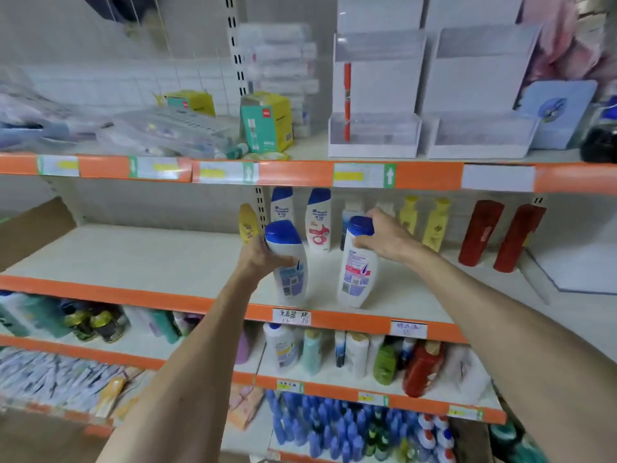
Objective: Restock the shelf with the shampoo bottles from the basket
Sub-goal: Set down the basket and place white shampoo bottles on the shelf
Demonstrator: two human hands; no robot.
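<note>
Two white shampoo bottles with blue caps stand at the front of the middle shelf [187,262]. My left hand [263,259] grips the left bottle [288,262] round its upper body. My right hand [384,237] holds the right bottle [357,272] by its cap and shoulder, tilted slightly. Behind them, two more white bottles with blue caps [319,218] stand at the back of the shelf. The basket is out of view.
A yellow bottle [247,223] stands behind my left hand. Yellow bottles [435,223] and two red bottles [480,232] line the shelf to the right. The shelf above carries boxes and white display trays [374,138]. Lower shelves hold many bottles.
</note>
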